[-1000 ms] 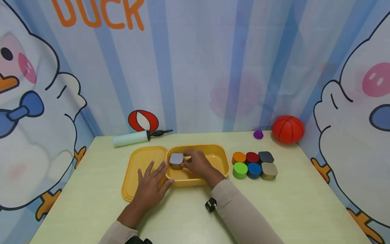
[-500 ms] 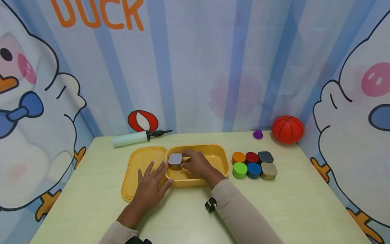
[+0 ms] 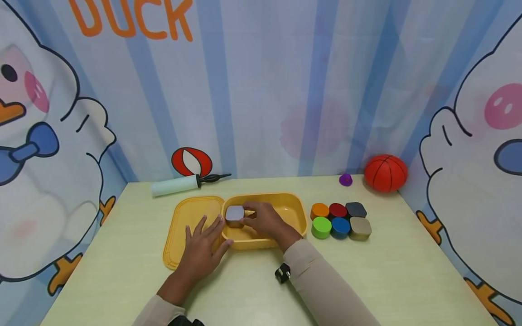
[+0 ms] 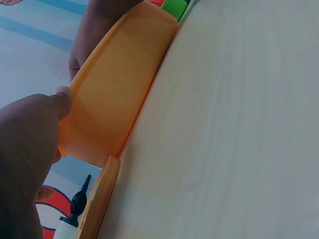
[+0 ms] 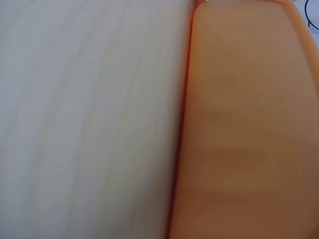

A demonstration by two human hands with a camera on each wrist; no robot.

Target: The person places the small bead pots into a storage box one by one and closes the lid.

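A yellow plastic box (image 3: 257, 244) stands uncovered in the middle of the table. Inside its left end is a block (image 3: 234, 215) with a pale grey top and brownish sides. My right hand (image 3: 266, 219) reaches into the box and pinches the block's right side between thumb and finger. With fingers spread and fairly straight, my left hand (image 3: 201, 253) rests at the box's left rim; in the left wrist view its thumb (image 4: 62, 102) touches the rim. Under the left hand lies the flat yellow lid (image 3: 177, 231). The right wrist view shows only the box wall (image 5: 249, 124) and table.
Right of the box sit several blocks, among them a green one (image 3: 321, 227), a blue one (image 3: 340, 227) and a beige one (image 3: 360, 228). Behind are a hand pump (image 3: 175, 185), a small purple object (image 3: 345, 179) and a red ball (image 3: 385, 173). A striped curtain (image 3: 261, 90) hangs behind.
The block has shifted slightly left within the box, with the right fingers following it. The left hand and the box have stayed put.
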